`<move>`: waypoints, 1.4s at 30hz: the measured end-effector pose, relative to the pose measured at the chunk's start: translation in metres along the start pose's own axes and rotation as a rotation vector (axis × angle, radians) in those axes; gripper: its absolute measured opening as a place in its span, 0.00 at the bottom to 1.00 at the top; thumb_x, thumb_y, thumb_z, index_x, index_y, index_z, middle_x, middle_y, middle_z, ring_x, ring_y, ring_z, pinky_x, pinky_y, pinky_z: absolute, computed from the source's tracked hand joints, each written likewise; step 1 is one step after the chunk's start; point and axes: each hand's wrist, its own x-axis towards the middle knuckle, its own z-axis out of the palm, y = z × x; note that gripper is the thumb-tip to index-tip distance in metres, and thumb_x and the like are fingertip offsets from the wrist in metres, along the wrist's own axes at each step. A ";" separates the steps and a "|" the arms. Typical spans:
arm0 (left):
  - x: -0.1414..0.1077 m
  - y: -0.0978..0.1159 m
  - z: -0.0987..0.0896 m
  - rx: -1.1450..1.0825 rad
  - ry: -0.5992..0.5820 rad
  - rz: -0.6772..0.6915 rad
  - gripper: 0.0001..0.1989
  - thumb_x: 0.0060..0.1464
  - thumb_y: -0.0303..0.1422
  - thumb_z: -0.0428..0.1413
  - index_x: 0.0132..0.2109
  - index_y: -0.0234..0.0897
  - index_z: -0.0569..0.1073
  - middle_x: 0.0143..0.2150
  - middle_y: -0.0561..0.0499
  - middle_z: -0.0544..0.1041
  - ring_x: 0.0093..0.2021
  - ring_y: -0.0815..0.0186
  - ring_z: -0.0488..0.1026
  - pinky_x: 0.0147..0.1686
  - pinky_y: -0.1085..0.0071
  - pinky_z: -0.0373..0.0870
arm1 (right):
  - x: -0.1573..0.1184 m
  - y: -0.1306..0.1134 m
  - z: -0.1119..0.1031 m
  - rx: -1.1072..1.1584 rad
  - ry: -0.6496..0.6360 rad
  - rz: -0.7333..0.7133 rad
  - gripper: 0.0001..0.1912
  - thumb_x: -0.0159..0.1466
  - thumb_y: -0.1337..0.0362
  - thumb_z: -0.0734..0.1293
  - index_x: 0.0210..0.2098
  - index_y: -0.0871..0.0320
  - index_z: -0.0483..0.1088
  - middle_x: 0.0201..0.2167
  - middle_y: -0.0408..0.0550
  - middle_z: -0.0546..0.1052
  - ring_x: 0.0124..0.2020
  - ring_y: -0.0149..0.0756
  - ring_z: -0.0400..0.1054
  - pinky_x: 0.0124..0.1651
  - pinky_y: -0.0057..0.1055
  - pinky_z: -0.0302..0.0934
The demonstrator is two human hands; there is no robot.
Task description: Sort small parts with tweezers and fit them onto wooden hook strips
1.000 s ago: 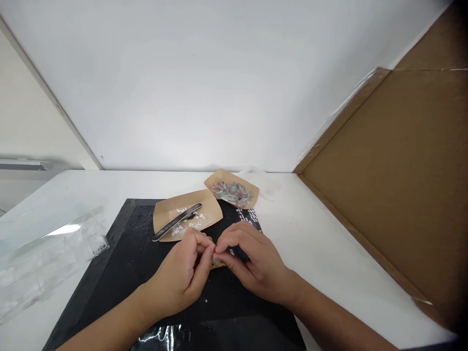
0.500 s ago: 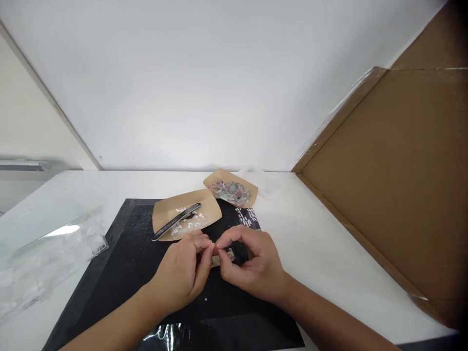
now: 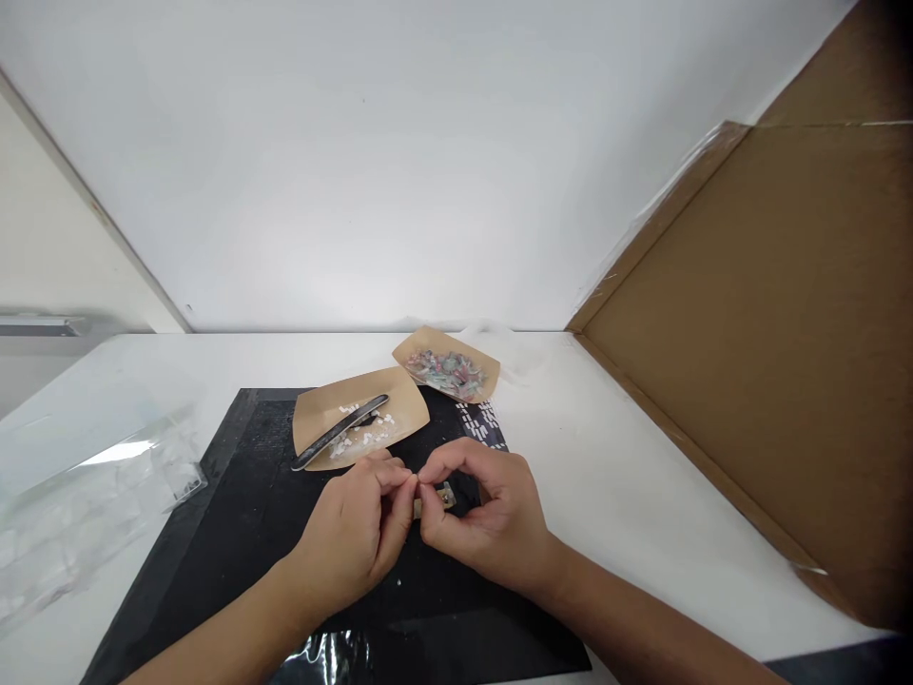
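My left hand [image 3: 357, 518] is closed in a pinch, thumb against forefinger, over the black mat [image 3: 235, 571]. Its fingertips meet those of my right hand [image 3: 495, 504], which is pinched too. Whatever sits between the fingertips is too small to make out. Just behind them, partly covered by my fingers, lies a small beige piece [image 3: 446, 497] with bits on it. Beyond my left hand a brown paper tray [image 3: 314, 409] holds small white pieces [image 3: 367, 439] and a long black nail file [image 3: 339, 433] lying across it.
A second brown paper tray [image 3: 489, 366] with pink and greenish wrapped bits stands behind. White rectangular marks [image 3: 477, 423] show on the mat's right edge. Clear plastic packaging [image 3: 92, 514] lies at left. A cardboard panel [image 3: 770, 362] borders the right side.
The right thumb has moved slightly left, closer to the joined fingertips. Both hands otherwise hold their place, and the view has shifted a little.
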 end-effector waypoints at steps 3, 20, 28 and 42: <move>0.001 0.001 0.000 0.001 -0.058 -0.053 0.07 0.67 0.28 0.50 0.38 0.37 0.69 0.31 0.49 0.73 0.31 0.65 0.70 0.34 0.68 0.66 | 0.001 -0.001 0.000 -0.002 0.002 0.008 0.04 0.56 0.70 0.69 0.31 0.56 0.72 0.27 0.39 0.78 0.27 0.27 0.72 0.32 0.24 0.67; 0.007 0.004 -0.004 0.083 -0.162 -0.021 0.12 0.68 0.27 0.48 0.33 0.37 0.69 0.30 0.49 0.73 0.31 0.64 0.69 0.30 0.69 0.64 | 0.002 -0.002 0.000 -0.047 -0.067 0.025 0.04 0.54 0.70 0.66 0.28 0.55 0.69 0.25 0.39 0.75 0.25 0.28 0.69 0.31 0.25 0.63; 0.009 0.004 -0.007 0.159 -0.181 0.036 0.13 0.68 0.26 0.48 0.32 0.37 0.67 0.30 0.50 0.74 0.29 0.66 0.68 0.27 0.70 0.61 | 0.003 -0.002 0.000 -0.091 -0.078 0.009 0.05 0.54 0.71 0.64 0.27 0.55 0.66 0.23 0.37 0.72 0.23 0.26 0.65 0.29 0.24 0.60; 0.006 0.000 -0.002 0.251 -0.042 0.195 0.07 0.68 0.24 0.50 0.38 0.36 0.66 0.29 0.52 0.71 0.30 0.66 0.64 0.28 0.70 0.58 | 0.001 0.001 0.000 -0.179 -0.137 0.040 0.05 0.56 0.71 0.64 0.30 0.54 0.64 0.23 0.37 0.70 0.24 0.27 0.63 0.29 0.23 0.57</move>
